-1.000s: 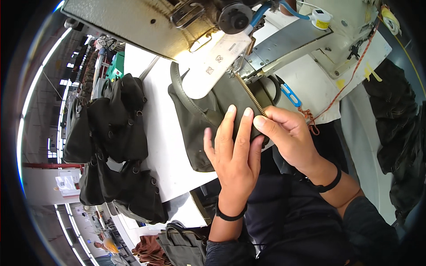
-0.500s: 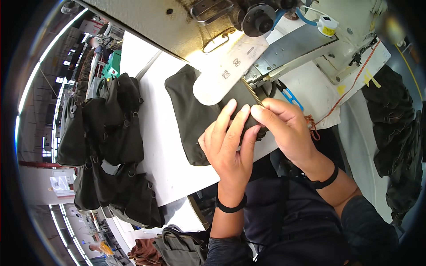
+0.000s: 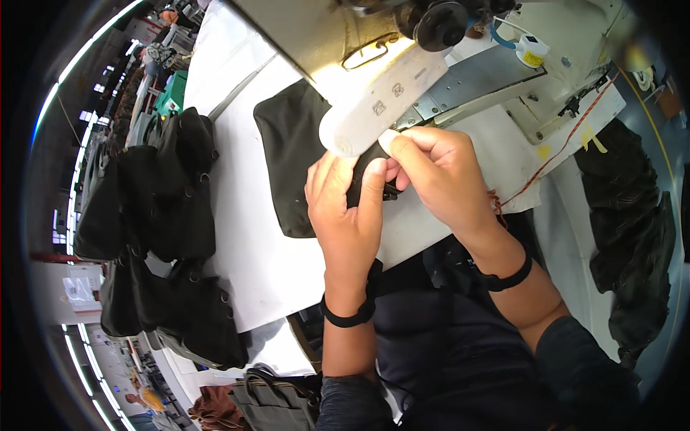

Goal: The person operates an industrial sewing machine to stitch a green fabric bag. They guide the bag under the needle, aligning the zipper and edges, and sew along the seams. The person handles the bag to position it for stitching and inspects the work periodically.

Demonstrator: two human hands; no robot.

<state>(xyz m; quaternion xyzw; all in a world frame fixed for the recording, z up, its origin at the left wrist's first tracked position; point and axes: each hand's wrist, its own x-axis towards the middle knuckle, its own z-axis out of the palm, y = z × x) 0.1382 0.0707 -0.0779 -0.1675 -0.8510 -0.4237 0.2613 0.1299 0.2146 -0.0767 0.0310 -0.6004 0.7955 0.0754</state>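
Two hands on one dark fabric piece (image 3: 291, 169), flat on the white desk (image 3: 244, 244) w/ its right end tucked under the sewing machine arm (image 3: 374, 108). Left hand (image 3: 348, 208) lies palm-down on the piece's right edge, fingers (image 3: 370, 183) curled over and pinching the fabric by the arm's rounded tip. Right hand (image 3: 438, 172) is closed too, fingertips bunched on the same edge just under the tip, touching the left hand's fingers. So both clenched on fabric, neither released. Needle area is hidden behind the arm and the hands, can't tell if the edge is under the foot or whether stitching is running. Progress, as a judgement: piece looks positioned at the machine and is being lined up or fed at one edge; most of it is left of the arm, so I'd say the seam on this piece is at an early stage, not finished. Can't see any stitch line to confirm. Stack of similar dark pieces (image 3: 154, 237) w/ rings and straps sits at the desk's left edge, well apart from the hands; can't tell if those are done or waiting. More dark fabric (image 3: 629, 237) is piled at far right, past the desk. Red thread (image 3: 568, 147) runs diagonally across the machine bed on the right. Black bands on both wrists.
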